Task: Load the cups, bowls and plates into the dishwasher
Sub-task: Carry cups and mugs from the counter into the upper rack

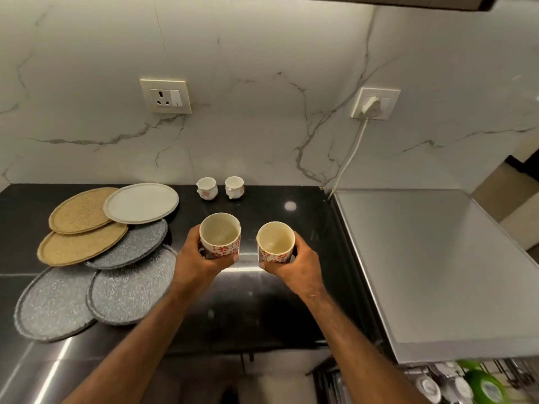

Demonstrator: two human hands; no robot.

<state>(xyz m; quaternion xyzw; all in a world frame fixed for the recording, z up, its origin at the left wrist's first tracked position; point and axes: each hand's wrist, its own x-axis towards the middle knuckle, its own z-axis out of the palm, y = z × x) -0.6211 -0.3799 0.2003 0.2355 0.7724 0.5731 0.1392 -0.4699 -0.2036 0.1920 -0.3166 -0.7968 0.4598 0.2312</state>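
Observation:
My left hand [194, 259] grips a white cup with a red flower pattern [220, 236], held upright above the black counter [262, 301]. In my right hand [297, 263] is a second cup of the same pattern [275, 242], also upright, its inside empty. Two small white cups [207, 188] [234, 186] stand at the back of the counter against the wall. To the left lie overlapping plates: one white plate [141, 202], two tan plates [81, 209] [80, 244] and several speckled grey plates [54, 304]. A pulled-out dishwasher rack [466, 383] shows at the bottom right.
The steel top of the dishwasher [431, 266] fills the right side, beside the counter. A white cable [348, 158] runs from a wall plug [372, 107] down behind it. A green item [485, 387] and white dishes sit in the rack. A second socket [165, 96] is on the marble wall.

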